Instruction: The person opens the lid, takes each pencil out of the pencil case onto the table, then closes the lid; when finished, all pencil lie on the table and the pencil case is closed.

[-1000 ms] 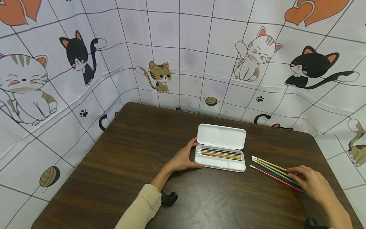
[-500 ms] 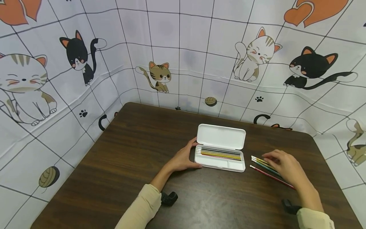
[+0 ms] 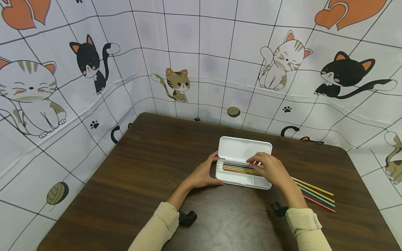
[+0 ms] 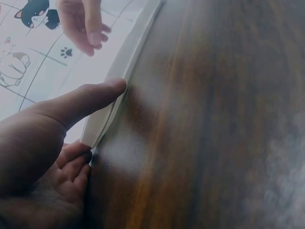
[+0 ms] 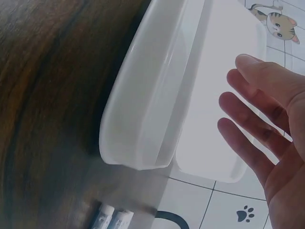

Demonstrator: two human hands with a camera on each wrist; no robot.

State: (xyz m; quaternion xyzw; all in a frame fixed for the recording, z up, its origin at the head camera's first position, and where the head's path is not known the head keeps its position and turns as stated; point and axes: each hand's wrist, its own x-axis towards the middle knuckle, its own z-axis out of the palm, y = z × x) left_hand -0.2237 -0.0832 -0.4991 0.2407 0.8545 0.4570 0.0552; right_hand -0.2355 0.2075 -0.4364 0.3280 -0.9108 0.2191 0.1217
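Observation:
A white pencil case lies on the table with its lid raised at the back. Inside it, several pencils, black, yellow and red, lie side by side. My left hand grips the left end of the case; in the left wrist view the thumb presses the front edge and the fingers reach round the end. Over the right half of the case hovers my right hand. Its fingers are loosely bent and hold nothing in the right wrist view, close before the lid.
Several loose pencils, yellow, teal and red, lie on the table right of the case, partly behind the right forearm. A cloth with printed cats hangs behind the brown table.
My right hand has moved left from the loose pencils to above the pencil case. The loose pencils have stayed on the table. The left hand has kept its grip on the case.

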